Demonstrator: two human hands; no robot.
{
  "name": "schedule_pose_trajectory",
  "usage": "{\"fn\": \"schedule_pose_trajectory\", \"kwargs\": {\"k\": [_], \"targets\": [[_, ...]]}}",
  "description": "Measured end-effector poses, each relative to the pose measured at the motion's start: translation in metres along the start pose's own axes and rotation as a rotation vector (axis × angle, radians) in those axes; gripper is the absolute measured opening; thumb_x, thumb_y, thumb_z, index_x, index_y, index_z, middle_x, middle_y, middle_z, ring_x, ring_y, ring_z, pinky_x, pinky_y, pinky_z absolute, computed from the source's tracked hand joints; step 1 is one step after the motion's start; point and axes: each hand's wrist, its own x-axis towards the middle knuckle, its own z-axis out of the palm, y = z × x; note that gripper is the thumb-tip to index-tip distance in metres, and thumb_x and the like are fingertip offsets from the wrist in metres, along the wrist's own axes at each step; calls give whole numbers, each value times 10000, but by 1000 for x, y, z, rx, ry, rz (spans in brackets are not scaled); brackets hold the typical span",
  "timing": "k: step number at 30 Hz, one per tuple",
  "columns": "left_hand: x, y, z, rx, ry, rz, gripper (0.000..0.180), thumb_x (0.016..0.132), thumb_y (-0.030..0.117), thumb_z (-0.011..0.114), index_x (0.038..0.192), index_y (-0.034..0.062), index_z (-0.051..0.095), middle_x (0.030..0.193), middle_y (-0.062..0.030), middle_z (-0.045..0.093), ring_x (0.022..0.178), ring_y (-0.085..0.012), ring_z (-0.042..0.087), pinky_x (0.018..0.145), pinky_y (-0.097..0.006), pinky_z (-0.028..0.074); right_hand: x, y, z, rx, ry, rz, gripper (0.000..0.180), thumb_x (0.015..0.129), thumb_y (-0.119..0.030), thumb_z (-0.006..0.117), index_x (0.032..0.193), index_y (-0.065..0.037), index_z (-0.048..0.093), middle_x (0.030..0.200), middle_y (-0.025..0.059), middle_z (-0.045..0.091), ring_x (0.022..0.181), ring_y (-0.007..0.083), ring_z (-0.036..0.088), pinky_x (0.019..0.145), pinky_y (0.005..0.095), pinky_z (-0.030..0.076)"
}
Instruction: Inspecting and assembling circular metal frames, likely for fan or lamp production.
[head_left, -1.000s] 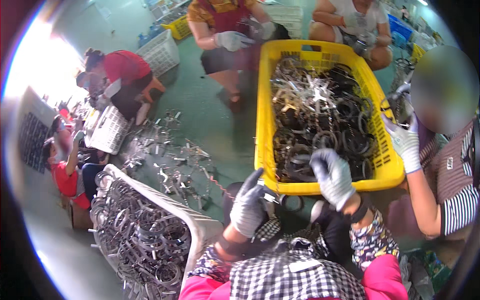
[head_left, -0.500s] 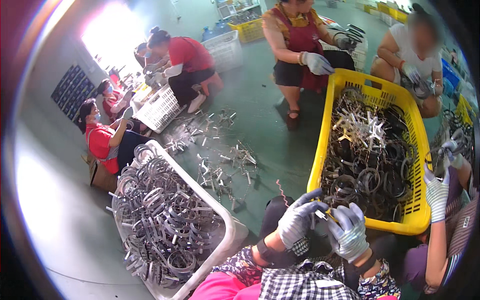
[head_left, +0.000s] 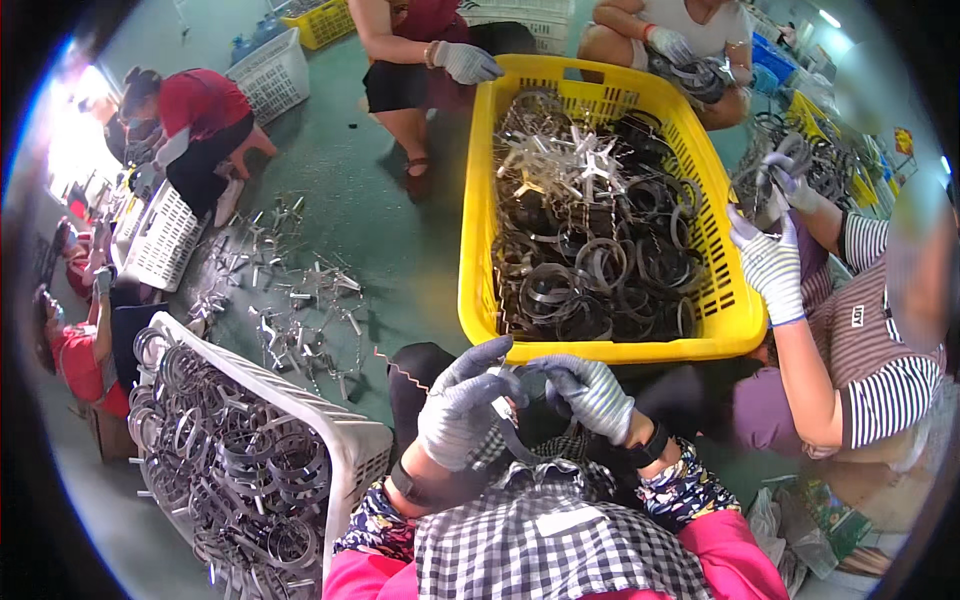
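Observation:
Just in front of my checked apron, both gloved hands hold one dark grey ring-shaped strip. My left hand pinches it beside a small white piece at its edge. Closed on the ring's right side is my right hand; its fingertips partly hide the ring. Directly beyond my hands stands a yellow basket with dark rings and a heap of pale branched pieces. To the left, a white basket is filled with grey rings.
Branched scraps litter the green floor at left, and a thin wavy strip lies near my left hand. A co-worker in striped sleeves sits close on my right. Other people sit around the yellow basket and at far left.
My view has turned right, so the baskets appear farther left. The dark ring now shows curving below my hands. My right hand is turned more inward.

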Motion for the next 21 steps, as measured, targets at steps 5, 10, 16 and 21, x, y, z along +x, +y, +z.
{"fn": "schedule_pose_trajectory", "kwargs": {"k": [5,10,16,21], "targets": [[3,1,-9,144,39,33,467,866,106,544,1310,-11,461,805,-177,636,705,-263,624,668,-314,508,17,-46,-41,378,541,107,352,988,-338,465,1142,-38,565,808,63,662,525,59,520,465,185,429],[3,-5,-8,231,37,-207,457,878,104,598,1303,-17,483,878,-51,625,719,-111,584,658,-223,463,36,-76,-25,698,120,-19,417,976,-407,469,1151,-42,568,829,45,663,561,66,561,468,179,430],[-5,-18,-3,610,-112,-297,416,894,94,591,1300,31,526,1053,-1,609,804,-67,536,730,-219,443,58,-101,16,582,105,153,284,977,-327,509,1043,-76,624,609,-63,483,439,18,390,390,181,307],[0,-9,-15,368,45,-162,411,884,21,577,1292,32,536,1005,6,607,856,-60,537,759,-215,451,62,-130,-14,571,531,154,320,961,-362,524,1068,-77,621,667,-31,570,529,45,544,465,189,444]]}}
